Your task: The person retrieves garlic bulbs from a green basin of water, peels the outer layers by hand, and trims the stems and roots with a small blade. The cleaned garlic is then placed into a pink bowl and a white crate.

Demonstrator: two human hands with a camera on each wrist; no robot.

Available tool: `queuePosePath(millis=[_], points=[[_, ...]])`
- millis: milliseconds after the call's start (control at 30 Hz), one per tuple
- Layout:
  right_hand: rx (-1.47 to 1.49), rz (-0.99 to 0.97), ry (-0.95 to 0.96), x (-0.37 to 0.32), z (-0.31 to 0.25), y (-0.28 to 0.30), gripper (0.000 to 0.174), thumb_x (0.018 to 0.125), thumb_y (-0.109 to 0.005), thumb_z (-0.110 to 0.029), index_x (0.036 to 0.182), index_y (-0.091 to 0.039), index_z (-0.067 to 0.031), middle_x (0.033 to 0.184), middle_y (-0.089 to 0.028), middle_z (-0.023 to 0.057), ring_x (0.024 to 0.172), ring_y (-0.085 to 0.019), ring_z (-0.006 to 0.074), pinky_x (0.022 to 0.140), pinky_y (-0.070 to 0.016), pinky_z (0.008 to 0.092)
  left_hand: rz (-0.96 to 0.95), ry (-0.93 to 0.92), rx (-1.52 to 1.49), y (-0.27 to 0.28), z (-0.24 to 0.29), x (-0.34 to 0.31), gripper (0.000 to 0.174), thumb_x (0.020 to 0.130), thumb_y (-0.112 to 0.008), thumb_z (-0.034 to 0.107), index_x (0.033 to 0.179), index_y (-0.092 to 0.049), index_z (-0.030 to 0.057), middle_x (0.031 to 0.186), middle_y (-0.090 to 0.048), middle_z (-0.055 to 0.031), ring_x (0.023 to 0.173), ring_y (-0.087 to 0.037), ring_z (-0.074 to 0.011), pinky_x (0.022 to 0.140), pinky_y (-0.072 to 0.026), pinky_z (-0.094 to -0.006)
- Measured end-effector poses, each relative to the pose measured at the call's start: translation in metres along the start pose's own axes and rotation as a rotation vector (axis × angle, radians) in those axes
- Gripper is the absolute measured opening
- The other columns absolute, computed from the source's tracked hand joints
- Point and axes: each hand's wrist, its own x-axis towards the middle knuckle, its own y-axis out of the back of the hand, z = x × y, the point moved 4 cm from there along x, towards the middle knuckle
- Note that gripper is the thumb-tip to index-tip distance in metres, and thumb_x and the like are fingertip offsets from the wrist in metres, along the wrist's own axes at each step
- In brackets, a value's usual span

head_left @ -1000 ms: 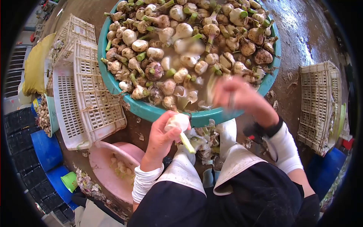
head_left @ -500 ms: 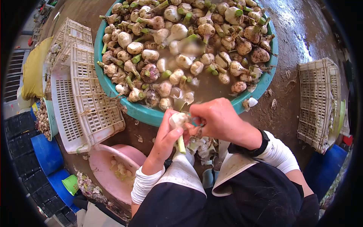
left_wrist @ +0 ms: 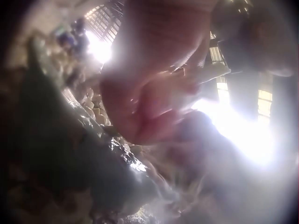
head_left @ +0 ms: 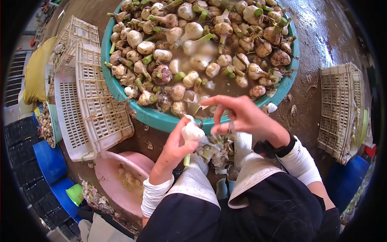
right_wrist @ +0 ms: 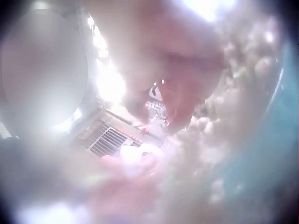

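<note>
In the head view my left hand (head_left: 174, 146) grips a peeled white garlic bulb (head_left: 192, 132) over my knees, just below the tub's near rim. Its pale green stem (head_left: 186, 160) points down past the thumb. To the right, apart from the bulb, my right hand (head_left: 246, 121) is raised with the index finger stretched out and the other fingers loosely bent. In front stands a large teal tub (head_left: 157, 119) with murky water and many unpeeled garlic bulbs (head_left: 161, 75). The left wrist view shows the curled fingers (left_wrist: 159, 102) close up; the right wrist view is hazy.
White plastic crates (head_left: 90, 121) are stacked at the left, and another crate stack (head_left: 338, 113) stands at the right. A pink basin (head_left: 109, 177) with peeled garlic sits by my left leg. Garlic skins (head_left: 215, 155) lie between my white boots.
My right hand came from the tub's rim to the bulb, pulled at its end, then moved away to the right. The left hand kept its grip and turned the bulb, which now looks whiter.
</note>
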Motion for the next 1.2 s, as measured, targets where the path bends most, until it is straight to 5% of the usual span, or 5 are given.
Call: queuePosePath(millis=[100, 800, 900, 967, 1200], points=[[0.181, -0.17, -0.008, 0.001, 0.006, -0.023, 0.036, 0.078, -0.074, -0.018, 0.111, -0.061, -0.0103, 0.072, -0.065, 0.0027, 0.067, -0.061, 0.0105, 0.062, -0.0482, 0.0278, -0.057, -0.04, 0.211, -0.012, -0.002, 0.003, 0.065, 0.071, -0.063, 0.009, 0.131, -0.039, 0.0032, 0.108, -0.049, -0.0011, 0.104, -0.047, -0.0094, 0.093, -0.0381, -0.0264], [0.385, 0.394, -0.051, 0.003, 0.05, -0.002, 0.014, 0.087, -0.061, -0.008, 0.075, -0.059, 0.0001, 0.067, -0.063, 0.0036, 0.059, -0.054, 0.0106, 0.053, -0.043, 0.0286, 0.067, -0.594, 0.551, -0.016, 0.035, -0.003, 0.04, 0.065, -0.065, -0.004, 0.1, -0.051, 0.0039, 0.094, -0.047, -0.0076, 0.085, -0.048, -0.0175, 0.078, -0.0404, -0.0259], [-0.159, -0.119, -0.13, -0.012, 0.044, 0.016, 0.022, 0.086, -0.067, -0.025, 0.081, -0.063, -0.0043, 0.072, -0.064, 0.0075, 0.061, -0.064, 0.0191, 0.052, -0.047, 0.0334, 0.016, -0.67, -0.306, 0.017, 0.055, -0.028, 0.051, 0.067, -0.075, 0.006, 0.11, -0.046, 0.0045, 0.106, -0.045, -0.0068, 0.09, -0.048, -0.0151, 0.077, -0.043, -0.0277], [-0.514, 0.106, -0.06, -0.022, 0.034, 0.029, 0.024, 0.085, -0.067, -0.029, 0.091, -0.062, -0.0059, 0.073, -0.064, 0.0079, 0.062, -0.065, 0.0222, 0.053, -0.0481, 0.0344, -0.092, -0.88, -0.922, 0.068, 0.074, -0.061, 0.082, 0.063, -0.083, 0.007, 0.131, -0.037, 0.002, 0.111, -0.042, -0.0095, 0.095, -0.046, -0.0178, 0.079, -0.0441, -0.0312], [-1.287, 0.326, -0.307, 0.024, 0.076, 0.038, 0.03, 0.083, -0.054, -0.007, 0.112, -0.051, -0.013, 0.074, -0.065, 0.0123, 0.069, -0.067, 0.0298, 0.057, -0.052, 0.0395, 0.281, -0.709, -0.294, 0.063, 0.066, -0.034, 0.074, 0.084, -0.07, 0.031, 0.139, -0.033, -0.0034, 0.112, -0.056, -0.0118, 0.093, -0.058, -0.0206, 0.08, -0.0509, -0.0321]])
